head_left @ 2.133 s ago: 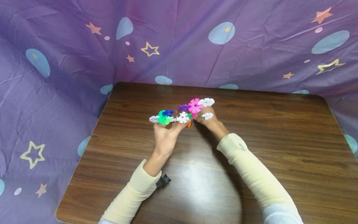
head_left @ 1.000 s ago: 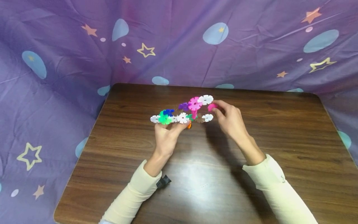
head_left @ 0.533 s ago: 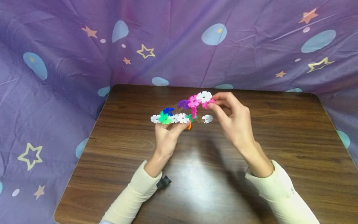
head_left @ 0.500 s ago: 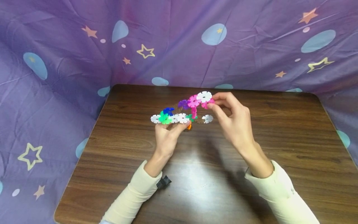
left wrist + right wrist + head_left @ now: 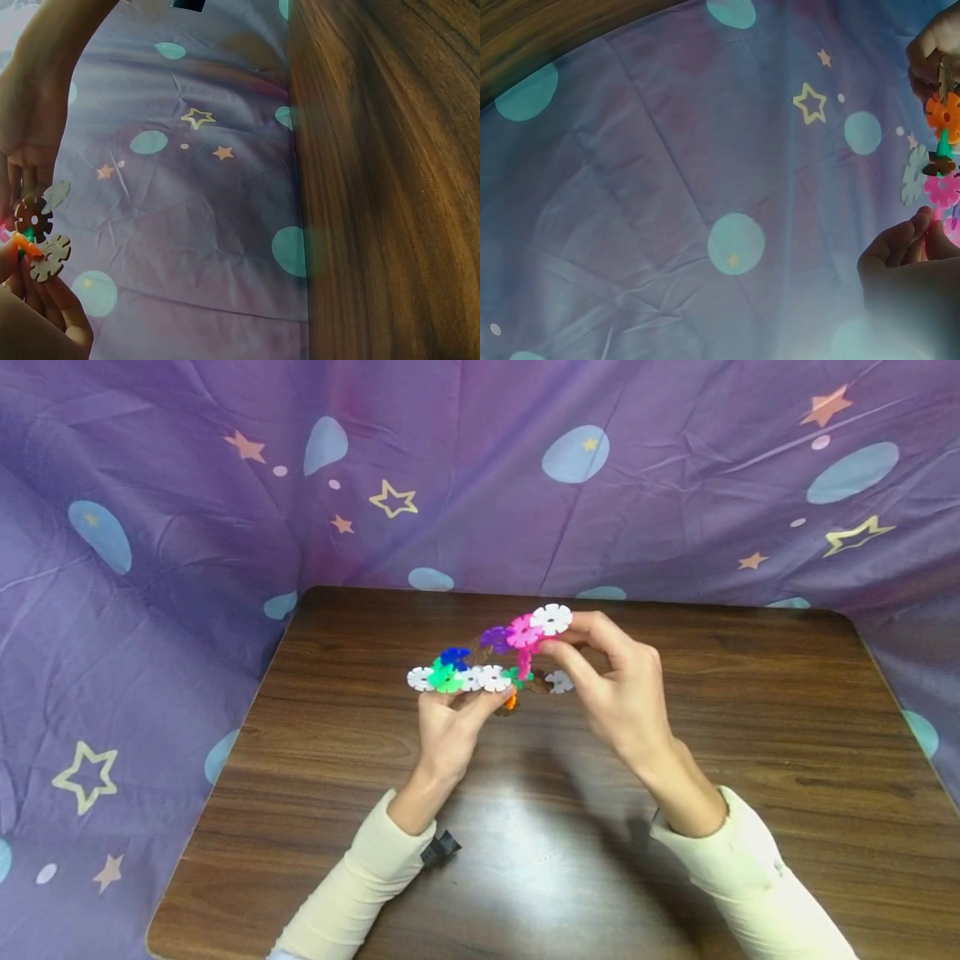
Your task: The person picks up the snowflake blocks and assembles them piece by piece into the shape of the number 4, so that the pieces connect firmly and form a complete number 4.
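Above the table, my left hand [image 5: 446, 735] grips a model of interlocking snowflake discs [image 5: 492, 678] by its underside. White, green, blue, purple, pink and brown discs make it up, and an orange disc [image 5: 943, 117] hangs below. My right hand [image 5: 626, 693] is at the model's right end, thumb and fingertips pinching a pink snowflake disc [image 5: 931, 219] just under the raised white disc [image 5: 551, 620]. Those fingers mostly hide this pink disc in the head view. Whether it is slotted into the model I cannot tell. A lower white disc [image 5: 558, 681] sits beside my right thumb.
A brown wooden table [image 5: 360, 877] lies beneath both hands. Purple cloth [image 5: 465, 460] with stars and ovals hangs behind and to the left of it. A black strap piece [image 5: 441, 849] sticks out at the left cuff.
My right hand drew back from behind the model, came round to its right end with a pink disc, and moved that disc in under the raised white one. The left hand stayed nearly still.
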Action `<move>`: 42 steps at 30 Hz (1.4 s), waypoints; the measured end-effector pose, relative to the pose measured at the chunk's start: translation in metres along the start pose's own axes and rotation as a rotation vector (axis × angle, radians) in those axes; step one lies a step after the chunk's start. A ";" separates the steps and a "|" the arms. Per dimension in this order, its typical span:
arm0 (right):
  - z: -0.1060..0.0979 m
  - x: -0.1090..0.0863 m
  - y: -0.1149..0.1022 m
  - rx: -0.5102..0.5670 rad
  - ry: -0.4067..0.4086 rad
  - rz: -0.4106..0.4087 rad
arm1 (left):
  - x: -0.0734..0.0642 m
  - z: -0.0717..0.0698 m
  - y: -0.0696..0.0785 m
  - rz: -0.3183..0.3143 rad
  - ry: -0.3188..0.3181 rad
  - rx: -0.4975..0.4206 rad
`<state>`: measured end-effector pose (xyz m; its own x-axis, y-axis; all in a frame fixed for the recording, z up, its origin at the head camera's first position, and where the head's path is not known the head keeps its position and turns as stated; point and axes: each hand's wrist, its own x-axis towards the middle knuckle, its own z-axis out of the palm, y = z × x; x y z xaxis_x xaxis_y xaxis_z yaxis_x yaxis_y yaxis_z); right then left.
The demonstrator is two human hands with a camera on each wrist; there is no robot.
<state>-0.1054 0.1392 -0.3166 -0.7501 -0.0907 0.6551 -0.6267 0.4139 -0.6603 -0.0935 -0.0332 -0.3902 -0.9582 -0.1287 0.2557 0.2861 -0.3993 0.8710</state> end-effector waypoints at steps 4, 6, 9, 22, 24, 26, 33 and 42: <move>0.003 0.000 -0.001 -0.030 -0.001 -0.035 | 0.000 0.000 0.001 -0.001 0.008 -0.016; 0.005 0.000 -0.001 -0.033 0.003 -0.067 | 0.000 0.000 0.000 0.002 0.017 -0.016; 0.007 0.001 -0.001 -0.014 0.017 -0.107 | 0.000 0.002 0.000 0.005 0.030 -0.034; 0.001 0.002 0.000 -0.095 -0.071 -0.061 | 0.000 0.001 -0.003 -0.036 0.045 -0.042; -0.003 0.003 -0.003 -0.090 -0.079 -0.021 | 0.000 -0.001 -0.002 -0.042 0.043 -0.024; -0.006 0.005 -0.006 -0.059 -0.073 0.017 | 0.000 -0.002 -0.002 -0.048 0.038 -0.031; -0.008 0.012 -0.014 0.035 -0.011 0.095 | -0.006 0.000 -0.002 -0.075 -0.005 -0.033; -0.005 0.008 -0.005 0.083 -0.005 0.119 | -0.011 0.003 -0.003 -0.142 0.007 -0.084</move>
<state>-0.1078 0.1412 -0.3061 -0.8214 -0.0503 0.5682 -0.5481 0.3454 -0.7618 -0.0843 -0.0276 -0.3945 -0.9890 -0.0715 0.1296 0.1480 -0.4886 0.8598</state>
